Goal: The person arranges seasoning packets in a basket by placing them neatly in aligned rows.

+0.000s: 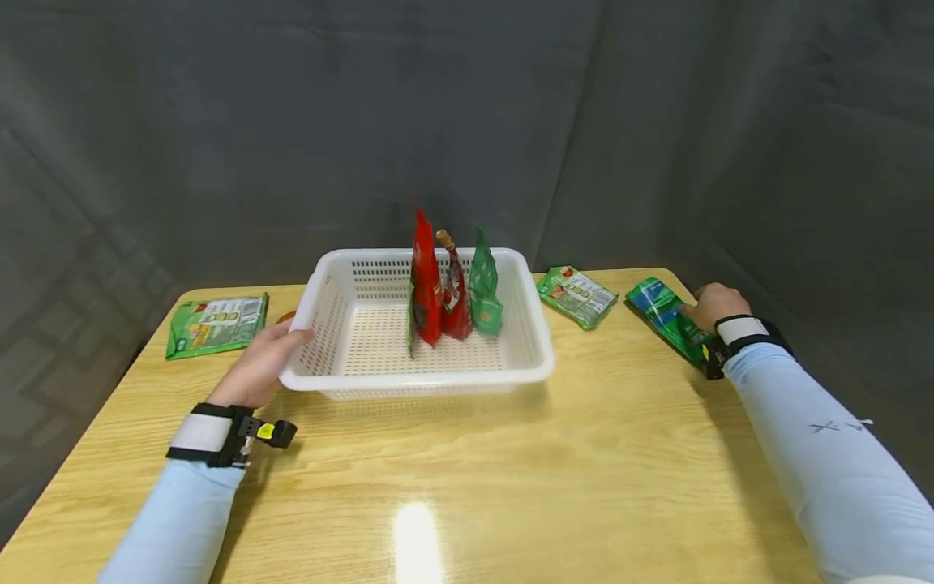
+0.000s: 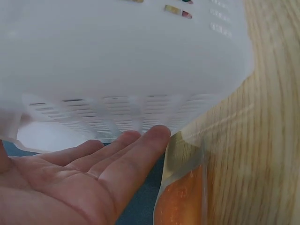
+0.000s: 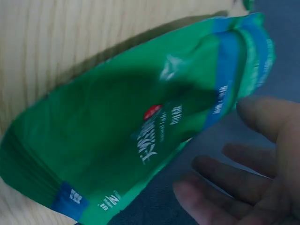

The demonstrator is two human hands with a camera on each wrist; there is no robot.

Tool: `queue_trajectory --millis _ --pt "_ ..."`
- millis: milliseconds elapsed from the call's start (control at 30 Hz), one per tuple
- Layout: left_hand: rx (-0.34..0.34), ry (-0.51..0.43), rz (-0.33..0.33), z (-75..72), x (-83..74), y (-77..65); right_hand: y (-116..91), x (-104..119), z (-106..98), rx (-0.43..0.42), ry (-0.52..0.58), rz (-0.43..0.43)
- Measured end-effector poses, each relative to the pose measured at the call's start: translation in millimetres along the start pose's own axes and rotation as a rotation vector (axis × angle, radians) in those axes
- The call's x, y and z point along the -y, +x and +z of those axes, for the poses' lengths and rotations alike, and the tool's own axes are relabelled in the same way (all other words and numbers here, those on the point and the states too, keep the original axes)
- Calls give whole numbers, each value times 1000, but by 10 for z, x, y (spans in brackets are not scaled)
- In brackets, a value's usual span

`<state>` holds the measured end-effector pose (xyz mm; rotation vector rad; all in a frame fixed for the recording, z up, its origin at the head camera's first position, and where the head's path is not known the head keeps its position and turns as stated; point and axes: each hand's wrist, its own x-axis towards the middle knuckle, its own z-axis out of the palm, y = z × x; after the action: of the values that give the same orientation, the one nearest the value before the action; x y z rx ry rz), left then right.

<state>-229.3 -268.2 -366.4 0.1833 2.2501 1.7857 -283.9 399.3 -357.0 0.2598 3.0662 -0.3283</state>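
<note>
My left hand (image 1: 264, 357) holds the left end of a white plastic basket (image 1: 416, 381), thumb over the rim. In the left wrist view its long fingers (image 2: 136, 164) lie nearly straight along the basket's slotted outside. Inside the basket stand a red packet (image 1: 426, 284), a smaller dark red packet (image 1: 456, 304) and a green packet (image 1: 485, 284). At the table's right edge, my right hand (image 1: 715, 307) is beside a green and blue pouch (image 3: 112, 122). The right wrist view has the thumb tip at the pouch's edge, the other fingers spread apart beyond it.
A green packet (image 1: 219, 324) lies flat at the table's left edge. Another green packet (image 1: 578, 295) lies right of the basket. Close under my left hand is a clear package with orange contents (image 2: 183, 197). Dark curtain (image 1: 467, 122) hangs behind the wooden table (image 1: 511, 478).
</note>
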Motion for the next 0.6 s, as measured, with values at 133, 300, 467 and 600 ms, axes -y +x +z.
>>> queue_trajectory --millis 133,300,467,600 --pt "-3 10 6 8 -1 -1 66 -17 45 67 -69 23" --pt "-8 20 15 2 10 12 150 -80 65 175 -104 62" --pt "-11 26 24 -14 3 1 100 -111 26 298 -138 13" --pt "-10 23 22 -18 -1 -5 31 -105 28 336 -179 -17"
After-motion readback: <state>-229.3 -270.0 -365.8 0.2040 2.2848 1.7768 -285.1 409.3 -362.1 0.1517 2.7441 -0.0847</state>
